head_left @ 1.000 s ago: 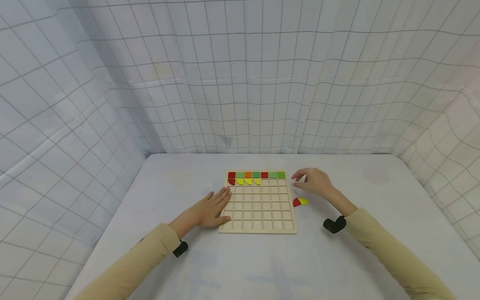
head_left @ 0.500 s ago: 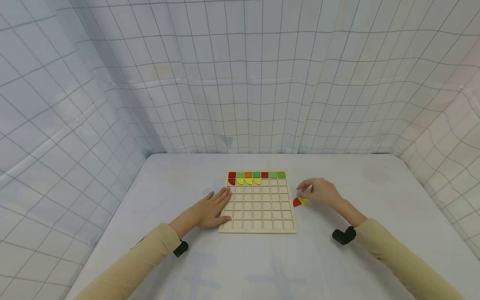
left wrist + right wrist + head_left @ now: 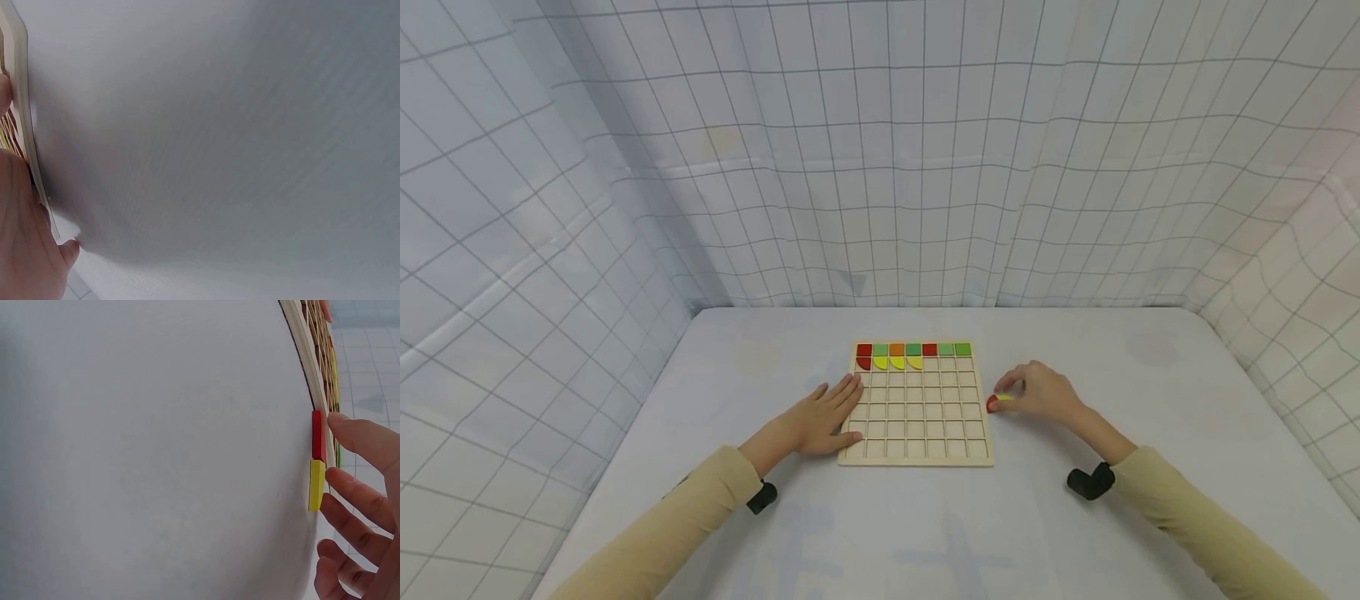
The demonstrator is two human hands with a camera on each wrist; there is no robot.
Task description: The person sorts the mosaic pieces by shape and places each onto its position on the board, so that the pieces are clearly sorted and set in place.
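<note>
My left hand [image 3: 820, 419] lies flat with spread fingers over the left edge of a wooden grid board [image 3: 916, 462]. Coloured square tiles [image 3: 897, 350] fill the board's top row. Below them, one red and several yellow quarter-circle tiles [image 3: 880, 364] sit in the left cells. Just off the board's right edge, a red wedge-shaped tile [image 3: 317, 434] and a yellow one [image 3: 316, 485] lie side by side on the table. My right hand [image 3: 1043, 393] is at these two, thumb by the red tile and forefinger by the yellow, the fingers apart. Whether they touch is unclear.
The white-covered table [image 3: 880, 533] extends around the board on all sides. A grid-patterned white curtain [image 3: 880, 167] hangs behind the table and along both sides. A black wrist camera [image 3: 1090, 482] sits below the right forearm, another black camera [image 3: 762, 498] below the left.
My right hand has moved from beside the board's upper right corner down toward me, to the red and yellow tiles. My left hand has stayed on the board's left edge.
</note>
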